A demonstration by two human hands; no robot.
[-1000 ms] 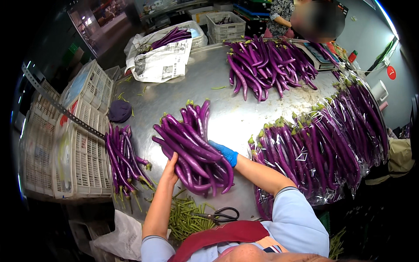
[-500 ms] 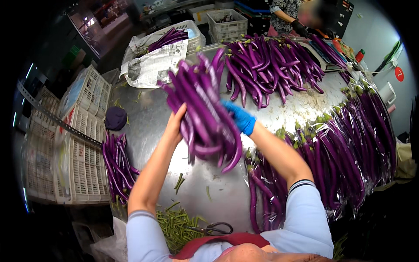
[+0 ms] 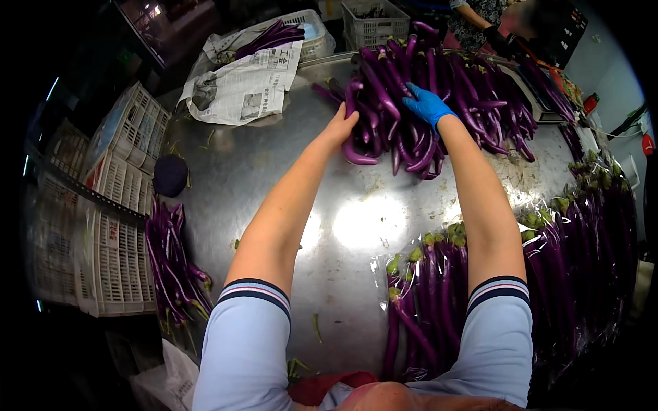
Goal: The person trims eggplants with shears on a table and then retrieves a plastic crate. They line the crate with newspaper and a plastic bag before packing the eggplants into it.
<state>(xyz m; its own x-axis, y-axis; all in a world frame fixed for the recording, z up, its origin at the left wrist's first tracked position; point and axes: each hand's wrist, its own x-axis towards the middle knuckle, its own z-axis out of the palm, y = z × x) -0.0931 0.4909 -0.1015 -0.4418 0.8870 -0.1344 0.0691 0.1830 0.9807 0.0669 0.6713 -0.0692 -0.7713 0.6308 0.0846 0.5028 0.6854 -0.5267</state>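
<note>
Long purple eggplants [image 3: 387,140] lie in a loose heap at the far middle of the metal table [image 3: 274,171]. My bare left hand [image 3: 339,127] is closed at the heap's left edge, its thumb and fingers against a curved eggplant [image 3: 352,140]. On the heap's top right side rests my right hand [image 3: 429,107] in a blue glove, with its fingers stretched out over the eggplants. Part of the left hand's fingers is hidden behind the eggplant.
Bagged eggplants [image 3: 582,253] fill the right side. More eggplants [image 3: 175,260] and a dark round object [image 3: 170,175] lie left, beside white crates [image 3: 120,253]. Newspaper [image 3: 240,89] covers a far-left basket. A co-worker's dark-gloved hand [image 3: 497,40] is beside a scale [image 3: 534,96].
Both hands have moved away from me to the far heap. The eggplant bundle they held above the table's middle now lies against that heap, and the right hand's fingers have spread.
</note>
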